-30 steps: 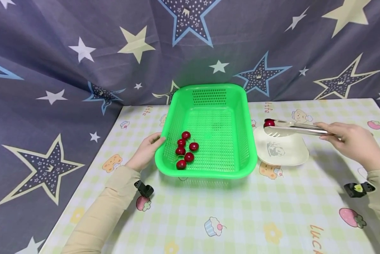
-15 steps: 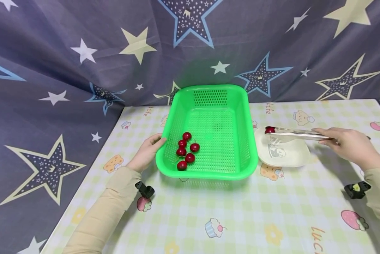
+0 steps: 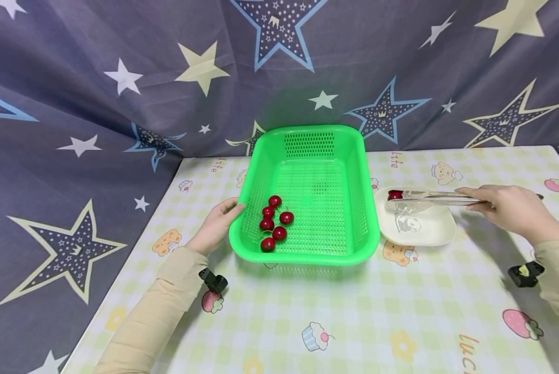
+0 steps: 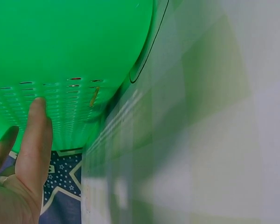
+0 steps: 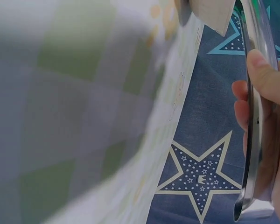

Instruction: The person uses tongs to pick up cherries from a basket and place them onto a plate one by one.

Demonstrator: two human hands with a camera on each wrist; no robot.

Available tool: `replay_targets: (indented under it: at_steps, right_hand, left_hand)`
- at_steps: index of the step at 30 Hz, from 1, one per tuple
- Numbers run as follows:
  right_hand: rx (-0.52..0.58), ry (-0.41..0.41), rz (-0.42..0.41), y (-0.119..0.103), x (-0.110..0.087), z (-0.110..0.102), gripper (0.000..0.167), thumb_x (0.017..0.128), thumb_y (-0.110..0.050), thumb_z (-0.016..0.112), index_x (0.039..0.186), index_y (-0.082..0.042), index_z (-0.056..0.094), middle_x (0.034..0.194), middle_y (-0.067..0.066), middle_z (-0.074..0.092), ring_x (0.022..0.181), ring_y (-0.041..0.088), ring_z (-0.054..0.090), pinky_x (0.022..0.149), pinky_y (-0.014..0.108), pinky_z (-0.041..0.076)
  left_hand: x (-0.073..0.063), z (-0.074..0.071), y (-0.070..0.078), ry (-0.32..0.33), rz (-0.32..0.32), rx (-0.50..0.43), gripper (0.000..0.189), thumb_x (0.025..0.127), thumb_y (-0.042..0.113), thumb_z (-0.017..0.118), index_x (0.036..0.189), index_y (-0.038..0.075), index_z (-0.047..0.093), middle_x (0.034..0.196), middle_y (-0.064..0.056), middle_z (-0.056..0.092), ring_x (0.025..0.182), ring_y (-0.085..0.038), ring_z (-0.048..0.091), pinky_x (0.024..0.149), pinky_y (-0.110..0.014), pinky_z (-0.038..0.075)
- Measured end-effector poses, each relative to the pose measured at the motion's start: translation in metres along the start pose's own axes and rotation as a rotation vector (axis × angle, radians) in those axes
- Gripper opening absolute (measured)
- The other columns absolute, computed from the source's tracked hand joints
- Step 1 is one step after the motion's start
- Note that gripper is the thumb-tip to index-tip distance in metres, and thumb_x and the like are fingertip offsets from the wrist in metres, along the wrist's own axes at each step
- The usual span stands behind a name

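My right hand [image 3: 513,210] grips a pair of metal tongs [image 3: 447,198], also visible along the right edge of the right wrist view. A dark red cherry [image 3: 394,195] sits at the tips of the tongs, over the left part of a white plate [image 3: 431,234] with a panda print. Whether the cherry touches the plate, I cannot tell. On the other side, my left hand [image 3: 218,223] rests against the left side of a green plastic basket [image 3: 302,257]. In the left wrist view, an extended finger [image 4: 35,144] touches its slotted outer wall. Several cherries [image 3: 267,224] lie inside, near the basket's front left.
The plate stands close beside the basket's right side. A checked, patterned cloth [image 3: 354,311] covers the table. Behind and to the left hangs a dark star-printed curtain [image 3: 167,104], near the basket's back edge.
My right hand has lowered the tongs and the cherry down toward the plate, and the tongs lie more nearly level. The left hand and the basket have stayed in place.
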State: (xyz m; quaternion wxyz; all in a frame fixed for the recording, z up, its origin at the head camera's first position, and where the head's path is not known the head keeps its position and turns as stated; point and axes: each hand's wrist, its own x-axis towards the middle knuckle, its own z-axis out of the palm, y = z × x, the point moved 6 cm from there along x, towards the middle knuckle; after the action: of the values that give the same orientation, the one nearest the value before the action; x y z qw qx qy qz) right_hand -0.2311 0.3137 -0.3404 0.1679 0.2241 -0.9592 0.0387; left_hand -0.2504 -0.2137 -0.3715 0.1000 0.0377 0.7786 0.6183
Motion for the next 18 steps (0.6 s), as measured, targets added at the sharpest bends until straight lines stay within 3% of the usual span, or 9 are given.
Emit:
replay_targets:
  at_steps: [18]
  right_hand:
    - [-0.004, -0.084, 0.027, -0.0032, 0.0053, -0.0002, 0.045, 0.075, -0.011, 0.076, 0.119, -0.005, 0.065, 0.073, 0.003, 0.065, 0.048, 0.008, 0.041, 0.045, 0.027, 0.032]
  left_hand:
    - [0.0002, -0.0010, -0.0027, -0.015, 0.008, -0.009, 0.043, 0.101, 0.020, 0.043, 0.135, -0.005, 0.043, 0.099, 0.003, 0.063, 0.074, -0.002, 0.064, 0.071, -0.019, 0.055]
